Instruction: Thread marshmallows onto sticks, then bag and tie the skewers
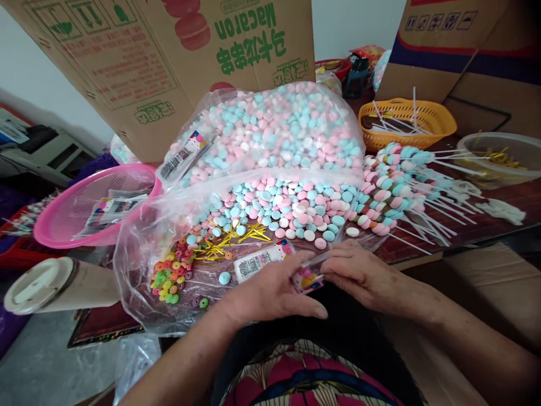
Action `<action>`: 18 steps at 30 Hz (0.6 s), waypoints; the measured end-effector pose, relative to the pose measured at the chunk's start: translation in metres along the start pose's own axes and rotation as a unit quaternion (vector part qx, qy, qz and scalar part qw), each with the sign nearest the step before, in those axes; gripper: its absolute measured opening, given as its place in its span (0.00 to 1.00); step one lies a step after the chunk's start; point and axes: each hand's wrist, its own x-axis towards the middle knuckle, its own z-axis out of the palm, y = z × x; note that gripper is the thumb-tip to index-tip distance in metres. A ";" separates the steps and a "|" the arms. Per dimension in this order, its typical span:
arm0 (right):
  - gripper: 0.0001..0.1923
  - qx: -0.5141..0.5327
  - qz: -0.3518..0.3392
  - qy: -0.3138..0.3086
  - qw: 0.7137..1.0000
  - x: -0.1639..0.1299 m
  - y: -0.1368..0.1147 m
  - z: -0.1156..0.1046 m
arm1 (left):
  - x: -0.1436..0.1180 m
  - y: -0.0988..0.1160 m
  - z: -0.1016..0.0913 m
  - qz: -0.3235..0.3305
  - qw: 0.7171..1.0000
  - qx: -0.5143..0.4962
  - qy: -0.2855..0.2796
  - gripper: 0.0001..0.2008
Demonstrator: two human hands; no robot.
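At the desk's left edge, a lidded paper cup [51, 287] lies on its side, just below one pink mesh basket [91, 206] holding printed labels. To its right, a wide clear plastic bag [139, 248] spreads across the desk's near edge, and on it lie a cluster of bright ring candies [171, 273], a loose heap of gold twist ties [230, 234] and one stray blue candy [225, 277]. Behind them rises the big heap of pink, blue and white disc candies [279, 163], far too many to count, with two upended cardboard boxes [169, 56] leaning behind the heap.

My left hand [270, 293] rests at the near edge, thumb and fingers pinched on a small printed packet [307, 279]; a barcode label [258, 262] lies just beside my knuckles. My right hand [363, 273] meets it, fingertips closed on the same packet from the other side, so the packet sits between both hands at the desk's near edge, partly hidden by my fingers.

Further right, a pile of finished candy skewers [393, 186] fans out, white sticks pointing toward the right edge; I cannot count them. Beyond, near the far right corner, stand one orange basket [408, 121] of bare sticks and one clear bowl [502, 155] of gold ties.
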 end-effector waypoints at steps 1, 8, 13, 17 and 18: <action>0.12 0.022 -0.001 0.003 1.000 -0.001 0.002 -0.003 | -0.007 -0.001 -0.011 0.003 0.999 -0.038 -0.008 0.30; 0.12 0.099 0.025 -0.012 0.995 0.008 0.013 -0.012 | -0.031 -0.026 -0.009 -0.139 0.924 -0.335 -0.123 0.25; 0.15 0.071 0.002 -0.053 0.996 0.025 0.011 -0.004 | -0.023 -0.028 0.012 -0.151 0.894 -0.410 -0.103 0.24; 0.11 0.068 0.014 -0.026 0.997 0.034 0.008 0.005 | -0.021 -0.028 0.012 -0.154 0.884 -0.438 -0.053 0.23; 0.10 0.070 0.048 0.017 0.996 0.035 0.007 0.008 | -0.021 -0.029 0.012 -0.156 0.884 -0.440 -0.026 0.22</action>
